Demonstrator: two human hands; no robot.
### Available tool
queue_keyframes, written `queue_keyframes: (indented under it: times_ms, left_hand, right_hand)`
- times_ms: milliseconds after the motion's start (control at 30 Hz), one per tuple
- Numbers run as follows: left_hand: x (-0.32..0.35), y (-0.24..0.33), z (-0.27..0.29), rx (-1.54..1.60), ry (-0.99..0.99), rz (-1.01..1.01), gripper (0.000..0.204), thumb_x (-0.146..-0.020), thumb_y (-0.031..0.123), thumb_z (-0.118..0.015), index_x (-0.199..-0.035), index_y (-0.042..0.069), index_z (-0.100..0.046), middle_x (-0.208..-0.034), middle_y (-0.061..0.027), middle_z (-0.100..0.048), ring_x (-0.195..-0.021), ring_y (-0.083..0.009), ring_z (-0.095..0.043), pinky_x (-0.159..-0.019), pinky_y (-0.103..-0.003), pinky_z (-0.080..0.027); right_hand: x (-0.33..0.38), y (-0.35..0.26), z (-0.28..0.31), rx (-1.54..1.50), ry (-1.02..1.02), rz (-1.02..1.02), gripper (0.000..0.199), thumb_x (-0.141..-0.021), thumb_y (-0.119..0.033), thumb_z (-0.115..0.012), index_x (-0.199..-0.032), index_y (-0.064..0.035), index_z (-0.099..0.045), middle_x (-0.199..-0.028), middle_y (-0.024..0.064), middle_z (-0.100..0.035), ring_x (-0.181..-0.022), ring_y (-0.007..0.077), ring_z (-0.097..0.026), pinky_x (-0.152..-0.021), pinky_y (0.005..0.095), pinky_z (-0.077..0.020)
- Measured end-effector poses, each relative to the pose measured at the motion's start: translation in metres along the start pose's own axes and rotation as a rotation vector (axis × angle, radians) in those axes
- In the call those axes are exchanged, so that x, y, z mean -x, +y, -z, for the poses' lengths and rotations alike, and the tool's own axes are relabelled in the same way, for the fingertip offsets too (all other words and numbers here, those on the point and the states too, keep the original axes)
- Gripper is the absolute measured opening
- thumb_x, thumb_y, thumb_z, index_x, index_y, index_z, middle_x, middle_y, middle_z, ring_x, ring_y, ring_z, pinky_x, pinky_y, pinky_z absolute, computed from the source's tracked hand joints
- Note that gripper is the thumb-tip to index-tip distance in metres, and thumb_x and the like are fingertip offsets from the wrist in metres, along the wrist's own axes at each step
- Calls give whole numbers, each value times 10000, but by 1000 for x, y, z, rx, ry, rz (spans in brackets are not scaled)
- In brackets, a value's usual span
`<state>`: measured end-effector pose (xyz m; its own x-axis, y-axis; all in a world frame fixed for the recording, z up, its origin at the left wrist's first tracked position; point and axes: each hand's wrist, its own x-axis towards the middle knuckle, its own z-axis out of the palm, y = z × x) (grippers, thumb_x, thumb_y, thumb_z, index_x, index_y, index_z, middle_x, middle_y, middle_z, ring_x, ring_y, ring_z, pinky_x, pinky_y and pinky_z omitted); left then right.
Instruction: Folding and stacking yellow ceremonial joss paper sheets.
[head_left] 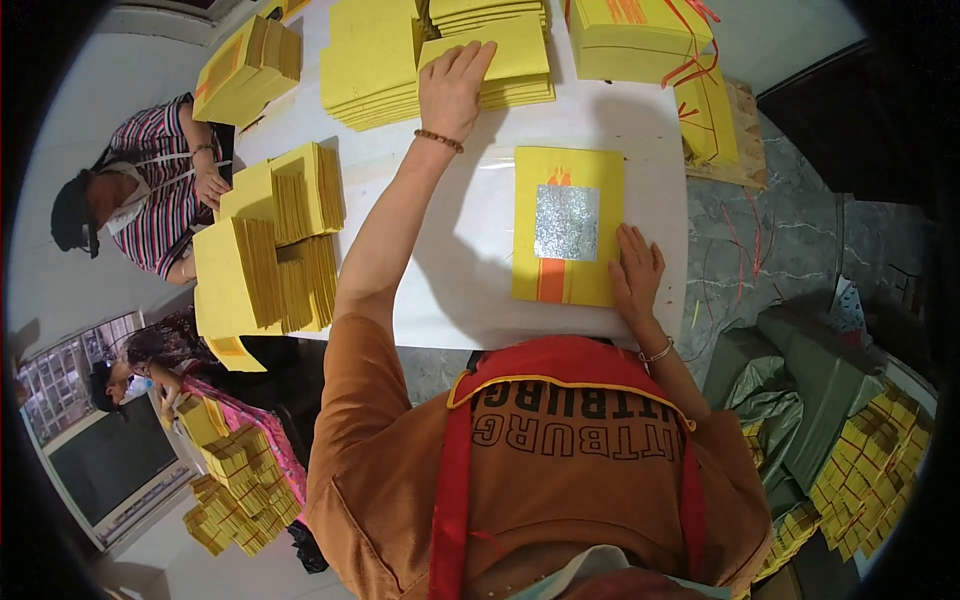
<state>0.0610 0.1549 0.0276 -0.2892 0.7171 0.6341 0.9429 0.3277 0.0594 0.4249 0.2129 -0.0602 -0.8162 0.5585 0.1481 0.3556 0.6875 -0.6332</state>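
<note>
My left hand (pixel 455 90) reaches across the white table to a stack of yellow paper sheets (pixel 515 65). Its fingers are stretched out over the top sheet; whether they pinch its edge is not visible. In front of me lies a yellow paper pile (pixel 612 230), bearing a glittery silver square (pixel 567 222) and orange print. Alongside the pile's right edge rests my right hand (pixel 638 275), fingers extended and touching the edge, holding nothing that shows.
More yellow stacks (pixel 370 60) stand at the table's far side and left (pixel 255 265). A bundle tied with red string (pixel 640 40) is far right. Two people, one in a striped shirt (pixel 150 190), work on the left. Yellow bundles (pixel 870 465) pile up lower right, near green sacks (pixel 800 365).
</note>
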Motion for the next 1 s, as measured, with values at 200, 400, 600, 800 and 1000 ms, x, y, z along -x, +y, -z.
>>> queue_keyframes:
  times_ms: [200, 400, 600, 800, 1000]
  left_hand:
    - [12, -24, -52, -172, -236, -45, 446, -794, 89, -507, -1227, 197, -486, -1066, -21, -569, -992, -236, -542, -841, -404, -397]
    - [14, -19, -59, -166, -620, -17, 596, -800, 105, -507, -1360, 236, -349, -1363, -72, -376, -1236, -289, -367, -986, -456, -306]
    - [14, -27, -61, -124, -824, 42, 780, -772, 250, -573, -1433, 272, -161, -1497, -117, -137, -1358, -347, -142, -1092, -484, -141]
    - [16, -33, -41, -5, -708, 13, 833, -739, 269, -628, -1432, 269, -165, -1479, -148, -163, -1351, -360, -155, -1084, -480, -161]
    - [57, 25, -3, 308, -380, -102, 562, -701, 131, -618, -1246, 167, -482, -1311, -197, -423, -1167, -366, -432, -938, -479, -376]
  right_hand:
    - [-2, -2, 1, -91, 12, -22, 447, -897, -241, -436, -1310, -70, -438, -1347, 83, -449, -1285, 227, -364, -1066, 432, -121]
    - [-2, 3, 1, -35, 17, -12, 411, -900, -230, -429, -1274, -68, -478, -1336, 80, -459, -1268, 213, -385, -1064, 423, -135]
    - [0, -3, 2, -69, 70, 5, 425, -872, -230, -486, -1267, -73, -484, -1355, 79, -434, -1285, 230, -354, -1061, 430, -155]
    - [0, -7, 2, 43, 54, 134, 473, -821, -263, -590, -1255, -100, -497, -1362, 70, -420, -1292, 263, -328, -1051, 463, -170]
    - [1, -5, 2, 102, 23, 168, 412, -797, -280, -631, -1176, -133, -561, -1329, 47, -456, -1282, 245, -346, -1041, 470, -178]
